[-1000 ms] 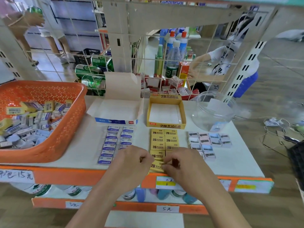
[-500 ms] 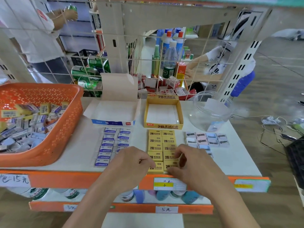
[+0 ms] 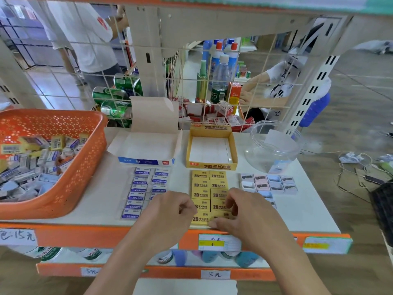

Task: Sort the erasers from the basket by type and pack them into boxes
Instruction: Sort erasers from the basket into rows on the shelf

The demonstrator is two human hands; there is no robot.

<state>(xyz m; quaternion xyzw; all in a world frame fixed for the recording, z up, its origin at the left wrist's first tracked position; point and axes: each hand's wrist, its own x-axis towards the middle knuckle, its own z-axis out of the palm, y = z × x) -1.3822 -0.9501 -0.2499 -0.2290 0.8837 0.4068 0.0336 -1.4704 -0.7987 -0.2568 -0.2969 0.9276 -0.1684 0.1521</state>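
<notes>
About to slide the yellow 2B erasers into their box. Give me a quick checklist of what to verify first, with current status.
1. Yellow box open and empty: ok.
2. Yellow erasers lined up in two columns in front of it: ok.
3. Left hand and right hand at the near end of those columns: ok.
4. Firm hold on the nearest erasers: cannot tell, fingers hide the contact.
5. Blue erasers apart from the yellow columns: ok.
6. Orange basket emptied: not ok, mixed erasers remain inside.
</notes>
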